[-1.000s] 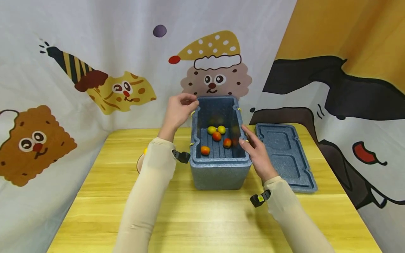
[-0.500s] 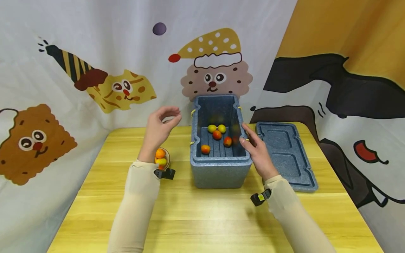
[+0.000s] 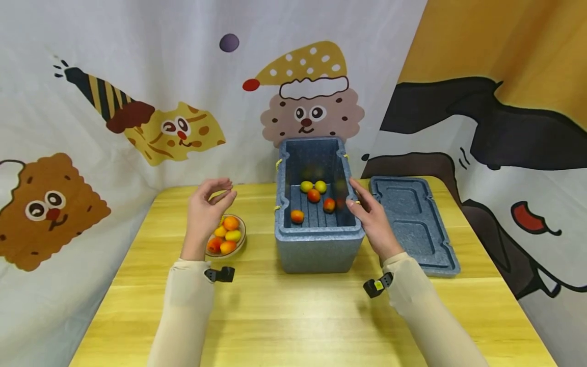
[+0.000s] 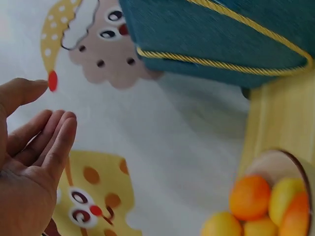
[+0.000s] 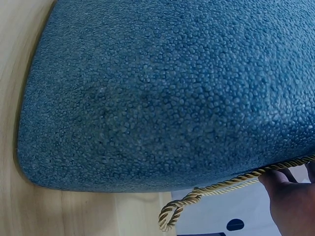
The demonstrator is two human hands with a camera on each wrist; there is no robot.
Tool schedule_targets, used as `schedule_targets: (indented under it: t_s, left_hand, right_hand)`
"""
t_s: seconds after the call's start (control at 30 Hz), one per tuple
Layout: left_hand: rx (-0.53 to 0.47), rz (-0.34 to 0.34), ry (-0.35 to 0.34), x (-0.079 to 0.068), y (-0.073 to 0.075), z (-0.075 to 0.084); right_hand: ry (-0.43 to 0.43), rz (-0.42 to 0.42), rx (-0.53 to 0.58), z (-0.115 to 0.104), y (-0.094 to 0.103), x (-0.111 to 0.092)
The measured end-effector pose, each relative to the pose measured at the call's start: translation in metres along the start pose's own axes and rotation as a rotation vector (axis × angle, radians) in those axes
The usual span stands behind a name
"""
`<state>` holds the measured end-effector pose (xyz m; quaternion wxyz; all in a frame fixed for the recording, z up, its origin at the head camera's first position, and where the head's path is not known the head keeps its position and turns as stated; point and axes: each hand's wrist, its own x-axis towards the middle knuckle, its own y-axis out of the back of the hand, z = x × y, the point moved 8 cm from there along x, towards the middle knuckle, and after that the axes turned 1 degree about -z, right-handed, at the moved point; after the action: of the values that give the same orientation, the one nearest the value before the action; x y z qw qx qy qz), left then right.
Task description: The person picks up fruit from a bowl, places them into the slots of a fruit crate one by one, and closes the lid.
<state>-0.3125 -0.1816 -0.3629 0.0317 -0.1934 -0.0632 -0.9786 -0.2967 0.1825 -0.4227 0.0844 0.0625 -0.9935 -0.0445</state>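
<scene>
A grey foam box (image 3: 319,255) stands lidless on the table, with several small yellow and red-orange fruits (image 3: 314,195) on its ribbed floor. My right hand (image 3: 373,221) rests against the box's right rim, thumb and fingertips on the edge. In the right wrist view its fingers (image 5: 278,179) lie beside the twisted gold rope (image 5: 236,184). My left hand (image 3: 206,216) hovers above the left of the table, fingers loosely bent and nothing in them. Below and right of it sits a bowl (image 3: 244,239) of small orange and yellow fruits (image 3: 231,223), partly hidden by the hand.
The box's grey lid (image 3: 415,224) lies flat on the table, right of the box. A cartoon-printed curtain (image 3: 183,61) hangs behind the wooden table (image 3: 284,316). Gold cord (image 4: 221,66) runs along the outside of the box.
My left hand has moved from the box's left rim leftward and down to above the bowl, bringing the bowl's fruits into view. My right hand and the box stay put.
</scene>
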Motion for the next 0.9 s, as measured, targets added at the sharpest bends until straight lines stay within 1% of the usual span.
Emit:
schedule_targets:
  t_s: [0.07, 0.17, 0.27, 0.5, 0.63, 0.77, 0.9]
  left_hand:
    - [0.020, 0.034, -0.002, -0.005, 0.008, -0.007]
    - [0.079, 0.067, 0.018, -0.011, 0.020, -0.017]
    - [0.140, 0.081, 0.032, -0.015, 0.030, -0.027]
    - [0.244, 0.105, 0.078, -0.025, 0.048, -0.060]
    - [0.267, 0.128, 0.123, -0.032, 0.055, -0.082]
    - [0.297, 0.144, 0.164, -0.037, 0.059, -0.100]
    - [0.296, 0.147, 0.181, -0.041, 0.059, -0.110]
  right_hand:
    - [0.002, -0.003, -0.003, 0.000, 0.000, 0.000]
    - [0.007, -0.005, -0.002, 0.000, -0.001, 0.000]
    - [0.007, -0.002, -0.004, 0.000, -0.001, 0.001]
    - [0.002, -0.005, -0.010, 0.000, 0.000, -0.001]
    - [-0.003, 0.000, -0.009, 0.000, 0.000, -0.002]
    - [-0.004, 0.002, -0.005, 0.000, 0.000, -0.002]
    - [-0.001, 0.000, -0.004, -0.001, 0.000, -0.001]
